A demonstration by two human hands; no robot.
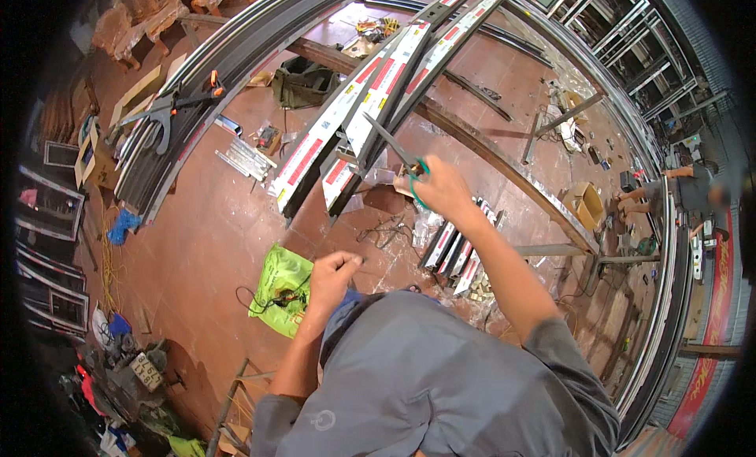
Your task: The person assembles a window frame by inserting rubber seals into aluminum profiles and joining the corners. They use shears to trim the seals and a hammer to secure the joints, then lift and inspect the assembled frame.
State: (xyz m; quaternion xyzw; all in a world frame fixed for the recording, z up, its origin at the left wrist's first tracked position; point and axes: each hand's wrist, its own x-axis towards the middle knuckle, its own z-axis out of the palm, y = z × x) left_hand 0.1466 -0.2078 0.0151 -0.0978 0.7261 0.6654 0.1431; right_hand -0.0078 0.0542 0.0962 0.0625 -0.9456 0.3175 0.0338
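Teal-handled scissors with long grey metal blades [400, 151] sit in my right hand [445, 191], my fingers closed around the handle loops. The blades point forward and to my left, and in this view they cross the near part of the long dark profiles covered in white film with red and yellow print [386, 79]. Those profiles lie across a rusty brown metal beam [488, 150].

My left hand [331, 276] is curled in, lower and nearer my body, thumb drawn against the index finger; I cannot tell whether anything small is pinched there. Just beside it, a lime-green plastic bag [277, 258] lies on the reddish tiled floor [213, 221], with a dark cord over it.

Beyond my right forearm is a bundle of short black, white-filmed profiles [461, 248]. Farther right stands an open brown cardboard box [584, 205], and near the edge of view another person in dark clothing [701, 189].
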